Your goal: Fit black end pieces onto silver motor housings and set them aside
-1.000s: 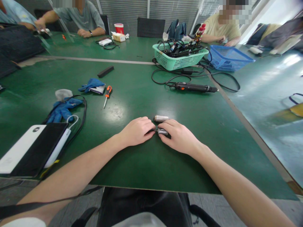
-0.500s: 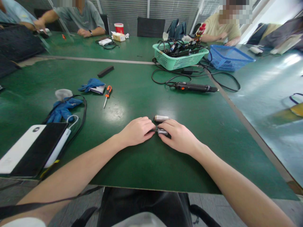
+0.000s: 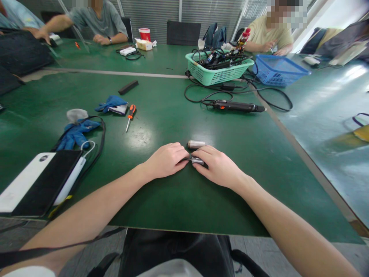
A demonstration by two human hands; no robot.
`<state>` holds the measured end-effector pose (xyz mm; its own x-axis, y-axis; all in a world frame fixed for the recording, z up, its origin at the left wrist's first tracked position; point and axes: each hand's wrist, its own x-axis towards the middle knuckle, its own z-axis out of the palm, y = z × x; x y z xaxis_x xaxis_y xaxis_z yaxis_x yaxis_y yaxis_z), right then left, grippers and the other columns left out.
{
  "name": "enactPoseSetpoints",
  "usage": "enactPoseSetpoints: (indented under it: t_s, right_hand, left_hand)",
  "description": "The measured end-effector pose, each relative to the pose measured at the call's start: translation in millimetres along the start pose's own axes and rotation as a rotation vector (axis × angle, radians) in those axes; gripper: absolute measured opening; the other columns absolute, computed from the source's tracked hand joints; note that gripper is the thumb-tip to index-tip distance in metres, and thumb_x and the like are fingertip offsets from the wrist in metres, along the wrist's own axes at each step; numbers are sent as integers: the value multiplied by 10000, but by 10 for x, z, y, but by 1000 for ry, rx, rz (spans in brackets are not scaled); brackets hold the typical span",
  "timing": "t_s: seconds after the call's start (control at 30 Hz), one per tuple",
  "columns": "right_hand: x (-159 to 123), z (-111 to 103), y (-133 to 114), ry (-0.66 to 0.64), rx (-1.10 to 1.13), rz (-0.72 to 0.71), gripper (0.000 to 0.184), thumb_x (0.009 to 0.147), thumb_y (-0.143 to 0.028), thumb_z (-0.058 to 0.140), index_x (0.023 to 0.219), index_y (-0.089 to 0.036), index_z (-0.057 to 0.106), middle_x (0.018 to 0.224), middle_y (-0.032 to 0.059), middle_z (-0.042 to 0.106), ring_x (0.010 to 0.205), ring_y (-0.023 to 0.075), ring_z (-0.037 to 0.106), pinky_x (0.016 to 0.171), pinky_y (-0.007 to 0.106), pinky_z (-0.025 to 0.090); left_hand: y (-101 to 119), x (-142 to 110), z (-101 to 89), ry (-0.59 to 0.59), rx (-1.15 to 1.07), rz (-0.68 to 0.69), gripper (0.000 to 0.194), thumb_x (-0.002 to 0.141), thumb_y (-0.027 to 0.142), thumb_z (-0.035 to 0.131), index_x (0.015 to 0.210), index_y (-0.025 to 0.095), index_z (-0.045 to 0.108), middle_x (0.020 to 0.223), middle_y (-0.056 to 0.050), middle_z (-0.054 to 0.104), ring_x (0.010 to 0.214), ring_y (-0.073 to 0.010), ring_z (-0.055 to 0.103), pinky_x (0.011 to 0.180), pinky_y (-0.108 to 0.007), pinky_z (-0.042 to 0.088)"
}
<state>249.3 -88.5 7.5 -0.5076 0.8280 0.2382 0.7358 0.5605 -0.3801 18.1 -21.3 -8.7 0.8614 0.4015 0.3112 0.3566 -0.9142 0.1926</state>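
Head view: right hand (image 3: 218, 167) clamped on nearer metal cylinder (image 3: 197, 160), well inside table edge (image 3: 184, 230); left hand (image 3: 167, 161), I cannot tell.

Metal cylinder (image 3: 197, 160) in right hand (image 3: 216, 166): partly hidden under fingers. Left hand (image 3: 168, 161): fingertips out of sight beside cylinder's left end; whether they grip anything there, cannot tell. 2 forearms (image 3: 115, 196) cut by bottom edge. Blue glove (image 3: 75, 137): partly hidden under black cable (image 3: 104, 132). Green basket (image 3: 219, 79): contents tangled, many items too small to tell. Yellow object (image 3: 362, 134): cut by right edge. Person in grey shirt (image 3: 108, 19): head pixelated, cut by top edge.
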Motion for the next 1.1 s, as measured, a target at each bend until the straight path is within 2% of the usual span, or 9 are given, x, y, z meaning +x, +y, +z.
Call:
enactPoseSetpoints:
  t_s: [0.63, 1.1]
  right_hand:
    - [0, 15, 16, 3, 15, -37, 226, 981, -253, 583, 1185, -184, 649, 1189, 126, 689, 1206, 302, 621, 1016, 472, 560]
    - [2, 19, 11, 12, 15, -31, 239, 974, -252, 588, 1197, -197, 654, 1208, 128, 690, 1214, 302, 621, 1012, 478, 562]
  left_hand:
    - [6, -4, 18, -37, -1, -18, 252, 1024, 299, 488, 967, 161, 692, 836, -53, 647, 807, -191, 590, 776, -327, 481]
    - [35, 5, -12, -29, -17, -17, 226, 1009, 294, 505, 982, 158, 683, 854, -57, 655, 800, -191, 589, 758, -331, 477]
